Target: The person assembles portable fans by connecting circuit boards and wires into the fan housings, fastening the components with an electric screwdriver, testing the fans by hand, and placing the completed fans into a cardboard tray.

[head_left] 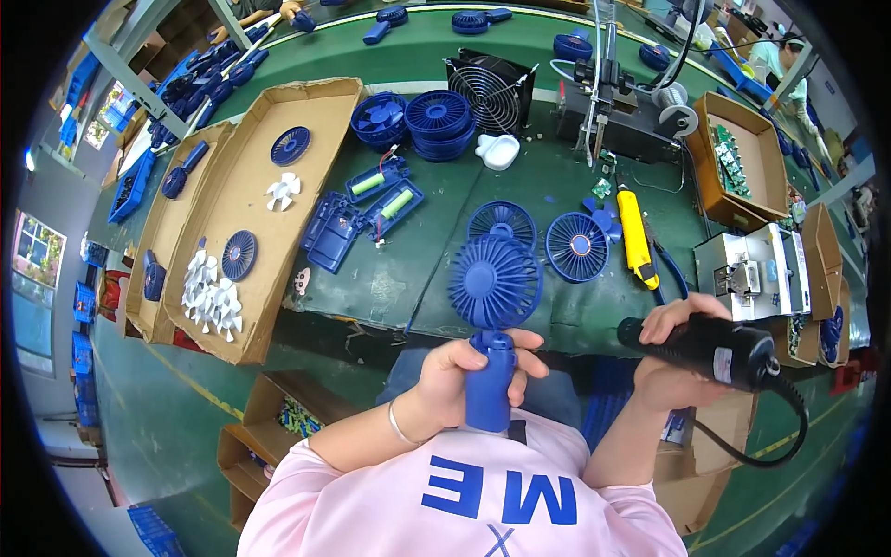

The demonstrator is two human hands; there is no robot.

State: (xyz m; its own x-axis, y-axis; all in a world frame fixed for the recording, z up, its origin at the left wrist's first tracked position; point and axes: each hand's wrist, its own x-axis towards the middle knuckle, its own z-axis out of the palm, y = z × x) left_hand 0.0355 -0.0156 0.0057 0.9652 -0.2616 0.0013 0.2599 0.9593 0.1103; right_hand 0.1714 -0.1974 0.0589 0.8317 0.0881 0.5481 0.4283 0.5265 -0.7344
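A blue hand-held fan [497, 278] stands upright in my left hand [464, 371], whose fingers wrap its handle near the bench's front edge. My right hand [670, 367] grips a black corded electric screwdriver [705, 348], its tip pointing left toward the fan but apart from it. Behind the fan lies a round blue grille [502, 223], partly hidden by the fan head. Another blue grille [576, 247] lies to its right, beside a small blue fan blade [605, 219]. Farther right are a yellow tool [635, 237] and pliers with dark blue handles [670, 269].
Left, a cardboard tray [209, 195] holds white blades [212, 295] and grilles. Open handle shells with green batteries [396, 203] lie beside stacked blue grilles [438, 121]. A black cooling fan [490, 91], a soldering stand [613, 121] and a box of circuit boards [742, 158] stand behind.
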